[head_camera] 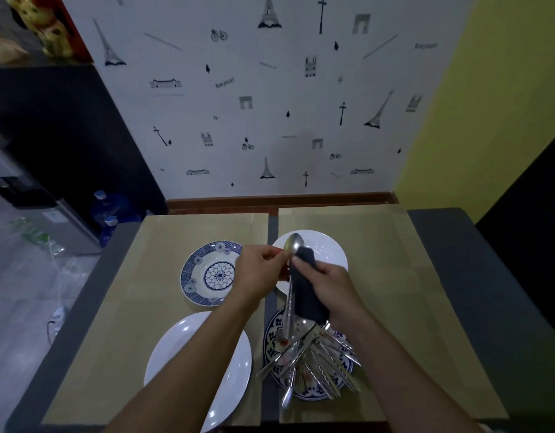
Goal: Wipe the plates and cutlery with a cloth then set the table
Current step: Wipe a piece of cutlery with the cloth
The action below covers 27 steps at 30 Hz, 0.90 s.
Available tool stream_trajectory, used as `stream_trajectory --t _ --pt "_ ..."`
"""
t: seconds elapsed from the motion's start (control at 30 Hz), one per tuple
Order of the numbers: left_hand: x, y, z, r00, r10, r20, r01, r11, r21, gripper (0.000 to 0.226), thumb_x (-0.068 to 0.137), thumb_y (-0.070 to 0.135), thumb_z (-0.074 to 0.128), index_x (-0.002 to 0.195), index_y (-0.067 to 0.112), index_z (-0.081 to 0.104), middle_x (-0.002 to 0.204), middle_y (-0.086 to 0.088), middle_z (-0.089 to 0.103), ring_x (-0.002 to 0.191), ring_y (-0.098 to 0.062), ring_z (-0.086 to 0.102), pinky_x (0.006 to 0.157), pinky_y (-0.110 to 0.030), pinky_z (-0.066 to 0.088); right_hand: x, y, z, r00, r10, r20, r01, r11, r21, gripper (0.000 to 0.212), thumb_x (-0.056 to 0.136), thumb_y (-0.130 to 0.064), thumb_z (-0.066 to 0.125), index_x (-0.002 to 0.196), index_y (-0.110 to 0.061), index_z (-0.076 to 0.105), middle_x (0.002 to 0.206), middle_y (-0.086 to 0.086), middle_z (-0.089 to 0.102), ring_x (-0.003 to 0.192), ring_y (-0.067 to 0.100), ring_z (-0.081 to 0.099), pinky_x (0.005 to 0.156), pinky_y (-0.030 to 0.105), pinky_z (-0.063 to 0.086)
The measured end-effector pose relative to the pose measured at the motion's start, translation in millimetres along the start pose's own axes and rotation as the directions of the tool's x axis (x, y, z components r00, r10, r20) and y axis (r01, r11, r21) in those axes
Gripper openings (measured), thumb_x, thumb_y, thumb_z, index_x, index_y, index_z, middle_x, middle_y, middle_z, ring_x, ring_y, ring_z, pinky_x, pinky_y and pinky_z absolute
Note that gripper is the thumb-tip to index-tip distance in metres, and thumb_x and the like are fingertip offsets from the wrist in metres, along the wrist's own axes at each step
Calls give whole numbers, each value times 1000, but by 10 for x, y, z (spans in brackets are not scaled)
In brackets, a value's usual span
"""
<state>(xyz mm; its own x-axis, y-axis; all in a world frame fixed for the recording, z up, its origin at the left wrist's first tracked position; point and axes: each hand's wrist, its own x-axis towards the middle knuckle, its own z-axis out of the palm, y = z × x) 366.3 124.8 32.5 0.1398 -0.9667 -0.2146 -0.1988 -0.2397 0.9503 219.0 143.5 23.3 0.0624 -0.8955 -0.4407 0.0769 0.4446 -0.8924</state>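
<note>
Cutlery wiping is in hand, centre frame: the left hand (257, 270) pinches a spoon (293, 243) upright, and the right hand (332, 282) grips the dark cloth (307, 292) against its handle. Next, likely: draw the cloth along it, then take another piece from the lower-centre cutlery pile (320, 354).

The far wall carries white wallpaper (270, 104) printed with Eiffel towers (269, 12), bicycles (219, 35), street lamps and the word "Bonjour!" (twice legible), and a wooden skirting (279, 200) runs along its foot. To the right stands a yellow wall (488, 104). A dark cabinet (66, 126) fills the far left, and a gold lucky-cat figurine (48, 29) sits on top of it. Just beside the cabinet's base stand two blue-capped water bottles (109, 214), next to a grey metallic appliance (51, 220). A white cable (55, 276) trails across the grey floor (16, 307) on the left. Two tan paper sheets (144, 292) lie side by side in the near middle, a narrow dark gap between them.
</note>
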Motion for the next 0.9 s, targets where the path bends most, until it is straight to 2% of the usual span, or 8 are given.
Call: stream_trajectory --t 0.13,0.27,0.37,0.53,0.63,0.7,0.8,0.9 --pt "-122 -14 68 998 16 65 -11 998 -68 19 96 16 65 88 1 75 72 -13 72 63 -18 69 64 -27 59 124 -79 -53 996 -47 -77 50 998 34 21 86 -32 82 91 -12 80 84 15 78 75 35 74 69 51 64" --pt "-188 -2 110 990 27 136 -6 988 -153 17 97 9 61 104 2 75 92 -20 74 75 -23 74 69 -28 60 201 -11 -43 984 -95 -148 91 995 -36 23 85 -41 80 86 -18 78 82 8 78 84 36 76 78 60 62" --pt "-232 1 112 977 45 206 -8 984 -177 20 96 9 63 113 6 73 96 -18 75 85 -29 75 73 -30 61 225 19 -23 969 -141 -205 132 990 -58 19 90 -39 74 87 -21 76 81 4 77 86 33 75 80 59 61" --pt "-232 -51 79 970 31 240 -9 996 -91 14 93 4 65 103 1 75 81 -6 76 76 -16 74 69 -20 56 219 64 -37 968 -145 -203 143 989 -24 3 89 -19 76 91 -18 74 88 9 76 91 33 73 85 54 61" --pt "-262 -68 78 976 46 213 -33 997 -64 17 92 1 63 102 4 76 76 -2 75 69 -9 71 65 -19 55 207 61 -49 983 -130 -132 130 991 -13 18 82 -13 83 95 -20 74 91 5 77 89 25 73 78 39 62" --pt "-260 -94 74 971 39 235 -31 999 -37 18 93 3 63 104 7 76 83 -7 77 77 -15 74 72 -25 59 209 68 -58 983 -130 -129 129 992 -10 16 82 -18 85 94 -17 75 86 4 77 84 22 74 71 34 61" --pt "-229 -137 52 966 27 259 -28 1000 -1 17 94 5 60 98 7 76 85 -12 76 78 -19 72 80 -36 59 216 94 -38 977 -131 -167 127 991 -38 17 87 -32 81 90 -15 76 79 3 77 81 25 74 73 39 60" --pt "-208 -167 17 970 20 243 -28 999 30 18 95 5 59 101 6 76 87 -13 75 76 -13 69 78 -33 58 236 115 -20 987 -105 -118 97 993 -70 14 84 -26 83 93 -19 75 84 2 78 86 25 75 78 40 62"
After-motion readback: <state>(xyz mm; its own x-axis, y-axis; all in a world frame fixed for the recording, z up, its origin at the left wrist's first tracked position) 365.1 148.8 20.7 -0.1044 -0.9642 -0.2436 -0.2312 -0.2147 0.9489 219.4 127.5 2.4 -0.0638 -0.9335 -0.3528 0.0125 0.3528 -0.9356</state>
